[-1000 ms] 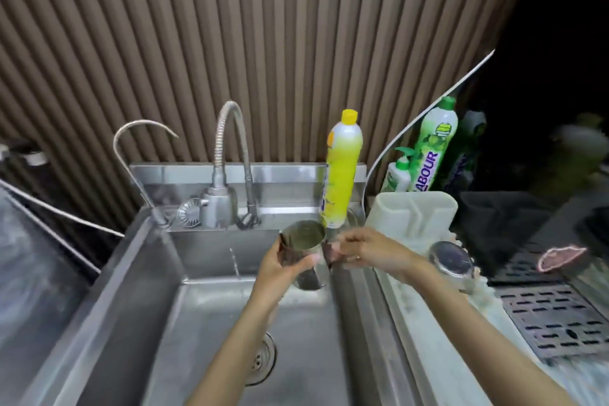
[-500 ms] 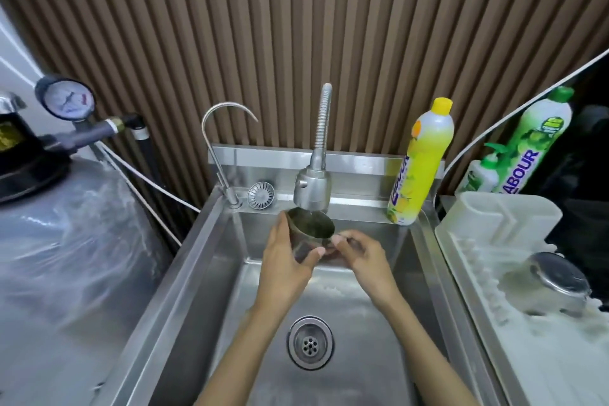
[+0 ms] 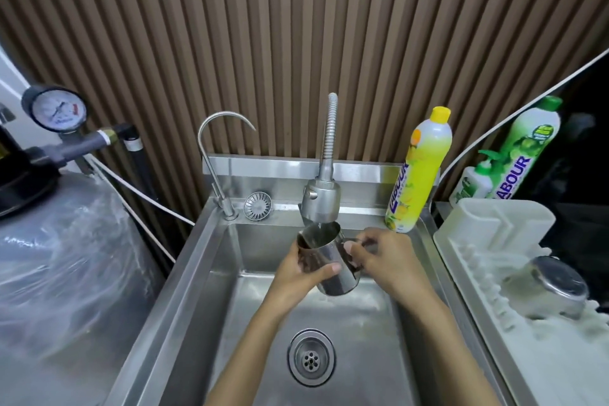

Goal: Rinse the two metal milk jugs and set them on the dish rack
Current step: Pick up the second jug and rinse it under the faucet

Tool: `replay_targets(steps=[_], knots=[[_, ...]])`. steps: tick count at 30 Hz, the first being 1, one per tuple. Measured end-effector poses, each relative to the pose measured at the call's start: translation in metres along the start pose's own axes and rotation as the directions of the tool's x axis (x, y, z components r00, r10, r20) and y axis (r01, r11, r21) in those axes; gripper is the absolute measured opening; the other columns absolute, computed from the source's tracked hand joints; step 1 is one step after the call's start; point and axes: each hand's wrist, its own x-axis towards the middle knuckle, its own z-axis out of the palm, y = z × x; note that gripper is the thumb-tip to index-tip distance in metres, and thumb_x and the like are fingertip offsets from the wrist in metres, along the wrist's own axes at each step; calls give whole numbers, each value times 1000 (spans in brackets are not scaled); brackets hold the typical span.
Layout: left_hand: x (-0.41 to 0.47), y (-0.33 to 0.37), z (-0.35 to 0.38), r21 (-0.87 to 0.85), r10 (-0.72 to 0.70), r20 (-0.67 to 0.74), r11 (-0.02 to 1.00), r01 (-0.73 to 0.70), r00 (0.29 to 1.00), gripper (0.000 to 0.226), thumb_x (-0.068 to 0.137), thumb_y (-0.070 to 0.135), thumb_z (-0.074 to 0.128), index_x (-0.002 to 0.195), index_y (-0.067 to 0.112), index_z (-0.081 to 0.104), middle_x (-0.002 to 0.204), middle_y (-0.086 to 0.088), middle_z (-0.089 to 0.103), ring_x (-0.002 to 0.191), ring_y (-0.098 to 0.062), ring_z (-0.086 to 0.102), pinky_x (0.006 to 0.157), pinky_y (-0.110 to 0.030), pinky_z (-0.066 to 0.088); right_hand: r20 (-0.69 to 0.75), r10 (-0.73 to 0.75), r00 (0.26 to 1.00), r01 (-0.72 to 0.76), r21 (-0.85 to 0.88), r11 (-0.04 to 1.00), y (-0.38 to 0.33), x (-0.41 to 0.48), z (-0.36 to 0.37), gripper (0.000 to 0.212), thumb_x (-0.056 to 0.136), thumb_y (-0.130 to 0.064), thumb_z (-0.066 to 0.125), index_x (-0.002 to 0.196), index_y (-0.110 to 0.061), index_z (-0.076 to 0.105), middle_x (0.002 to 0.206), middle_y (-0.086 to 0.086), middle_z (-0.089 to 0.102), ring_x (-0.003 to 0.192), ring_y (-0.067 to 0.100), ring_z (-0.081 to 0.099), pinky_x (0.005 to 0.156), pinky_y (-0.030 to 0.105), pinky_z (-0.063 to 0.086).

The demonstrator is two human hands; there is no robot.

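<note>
A metal milk jug (image 3: 329, 257) is held over the steel sink (image 3: 197, 273), its mouth tilted up right under the pull-out tap head (image 3: 321, 204). A thin stream of water runs into it. My left hand (image 3: 296, 277) wraps round the jug's body from the left, thumb across its front. My right hand (image 3: 382, 257) grips the jug's handle on the right side. A second metal jug (image 3: 550, 290) lies upside down on the white dish rack (image 3: 494, 290) at the right.
A yellow dish-soap bottle (image 3: 418, 171) stands on the sink's back right corner, green bottles (image 3: 524, 148) behind the rack. A thin curved tap (image 3: 214, 155) rises at back left. The drain (image 3: 311, 356) lies below my arms. A plastic-wrapped tank with gauge (image 3: 56, 109) fills the left.
The jug has moved from beside the yellow bottle to under the tap head, and water now runs into it. The view has swung left and closer to the sink.
</note>
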Motion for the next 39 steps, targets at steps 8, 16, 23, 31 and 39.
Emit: replay_targets(steps=[8, 16, 23, 31, 39], knots=[[10, 4, 8, 79, 185, -286, 982, -169, 940, 96, 68, 1, 78, 143, 29, 25, 127, 6, 55, 115, -9, 52, 98, -15, 38, 53, 138, 989, -142, 598, 789, 12, 1, 21, 12, 88, -15, 62, 78, -16, 68, 87, -8, 73, 86, 5, 65, 91, 34, 49], [2, 4, 6, 91, 151, -212, 987, -135, 966, 55, 51, 41, 84, 99, 37, 56, 88, 14, 72, 85, 1, 67, 75, -15, 49, -71, 153, 986, -122, 330, 936, 12, -7, 23, 19, 80, -23, 70, 66, -15, 60, 72, 4, 71, 74, 20, 67, 71, 35, 52], [-11, 17, -4, 311, 184, -319, 947, -81, 930, 60, 36, 73, 66, 89, 46, 59, 89, 15, 61, 91, -5, 61, 80, -24, 51, 71, 225, 972, -227, 537, 813, 12, -9, 25, 17, 86, -16, 65, 76, -3, 63, 78, 11, 73, 76, 18, 73, 65, 33, 60], [9, 25, -12, 204, 182, -59, 965, -167, 981, 92, 54, 22, 82, 137, 25, 43, 125, 13, 55, 116, -9, 54, 97, -19, 42, 84, 211, 974, -210, 689, 694, 17, -13, 37, 19, 86, -9, 64, 68, -5, 60, 100, 1, 72, 90, 11, 70, 81, 31, 57], [3, 7, -2, -172, 91, 66, 982, -78, 994, 77, 68, 4, 71, 136, 25, 40, 122, 2, 64, 112, -9, 61, 92, -20, 49, -75, 68, 995, -35, 371, 928, 7, -13, 6, 19, 83, -8, 65, 74, -24, 68, 91, -18, 71, 80, -4, 68, 74, 16, 53]])
